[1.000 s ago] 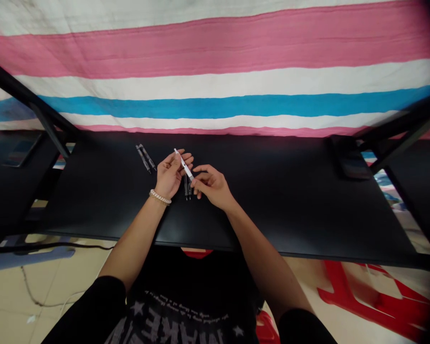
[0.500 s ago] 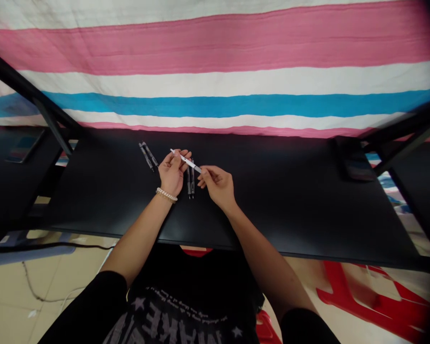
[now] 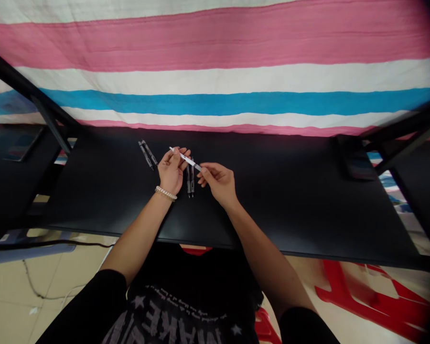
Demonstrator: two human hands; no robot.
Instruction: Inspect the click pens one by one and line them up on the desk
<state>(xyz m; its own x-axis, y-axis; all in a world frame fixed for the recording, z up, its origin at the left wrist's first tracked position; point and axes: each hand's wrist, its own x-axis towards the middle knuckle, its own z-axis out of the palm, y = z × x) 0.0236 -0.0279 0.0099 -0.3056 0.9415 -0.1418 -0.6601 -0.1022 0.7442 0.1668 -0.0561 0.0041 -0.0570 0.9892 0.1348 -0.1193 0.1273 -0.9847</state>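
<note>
A white pen (image 3: 188, 159) is held slantwise above the table between both hands. My left hand (image 3: 172, 169), palm up with a beaded band at the wrist, pinches its upper left part under the thumb. At the grey lower right end, the fingertips of my right hand (image 3: 218, 181) are closed on it. Two dark pens (image 3: 190, 184) lie side by side on the table beneath, partly covered by the white pen and the left fingers. Another pair of dark pens (image 3: 147, 154) lies left of my left hand.
The black table (image 3: 301, 205) reaches out to both sides, with a striped sheet (image 3: 215, 81) hanging behind it. A dark phone-like slab (image 3: 356, 160) rests at the right end. Black metal bars (image 3: 53, 124) slant at the sides. Red stools (image 3: 372, 303) stand below on the right.
Both hands keep their hold on the white pen, almost still. The view has shifted very slightly.
</note>
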